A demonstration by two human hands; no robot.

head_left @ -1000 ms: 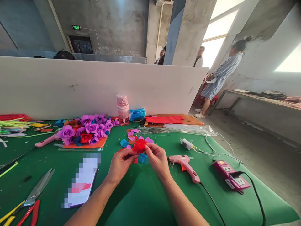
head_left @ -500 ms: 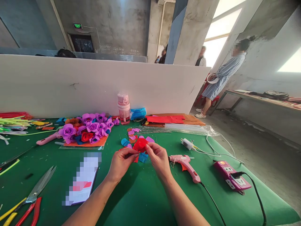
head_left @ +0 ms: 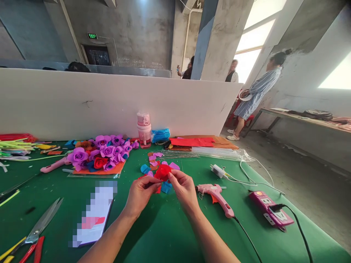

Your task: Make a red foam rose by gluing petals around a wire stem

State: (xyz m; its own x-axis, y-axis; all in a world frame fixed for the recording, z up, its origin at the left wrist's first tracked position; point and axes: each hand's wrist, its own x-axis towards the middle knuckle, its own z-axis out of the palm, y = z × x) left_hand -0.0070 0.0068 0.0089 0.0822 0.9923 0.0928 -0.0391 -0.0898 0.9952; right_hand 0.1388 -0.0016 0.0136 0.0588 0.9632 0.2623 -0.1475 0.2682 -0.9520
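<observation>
Both of my hands meet over the green table (head_left: 164, 233) and pinch a red felt flower (head_left: 162, 171). My left hand (head_left: 141, 193) grips its lower left side with fingers curled. My right hand (head_left: 183, 188) holds its right edge between thumb and fingers. Loose blue, pink and red felt petals (head_left: 153, 162) lie just beyond and under the flower. A pink glue gun (head_left: 216, 195) rests right of my right hand.
A pile of purple, red and blue felt roses (head_left: 101, 153) sits at back left, a pink bottle (head_left: 144, 129) behind. Scissors (head_left: 41, 223) and red pliers lie front left beside a phone (head_left: 94, 213). A pink power strip (head_left: 272, 212) with cables is right. People stand beyond the white board.
My hands stay on the red flower and have shifted only slightly; the camera view tilted a little.
</observation>
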